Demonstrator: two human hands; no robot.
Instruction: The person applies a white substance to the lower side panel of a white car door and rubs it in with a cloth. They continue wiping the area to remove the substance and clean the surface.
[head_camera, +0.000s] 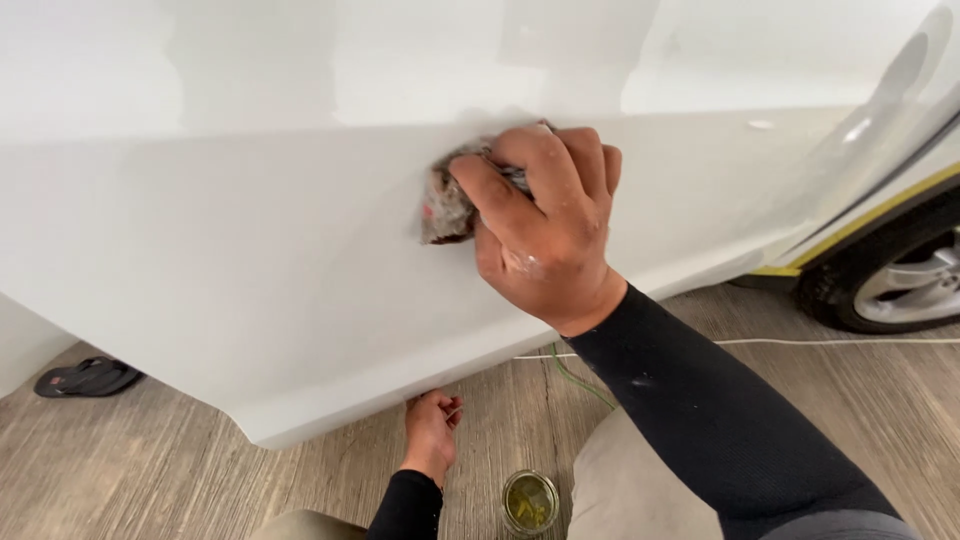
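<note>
The right hand (545, 225) presses a crumpled grey cloth (447, 205) flat against the white car panel (250, 270), near the middle of the view. The fingers (560, 165) are curled tight over the top of the cloth and the thumb clamps it from below, so the grip is fully closed on it; only the part at 9 o'clock from the knuckles shows. White smears mark the back of the hand.

The left hand (432, 430) sits at 6 o'clock, at the lower edge of the panel. Its fingers hook under that edge; whether they close on anything cannot be told.

Step in hand, as judged: rubbing or wiping the panel surface with the cloth while the left hand steadies the body against the bottom edge.

A small open jar (530, 502) of yellowish liquid stands on the wooden floor (180, 470) just right of the left wrist. A wheel (900, 280) lies at 3 o'clock, a dark sandal (88, 377) at 9 o'clock.

Next move, as judged: keep even pressure, work along the panel in overlapping passes, and keep the cloth bunched so bare fingertips stay off the surface.
</note>
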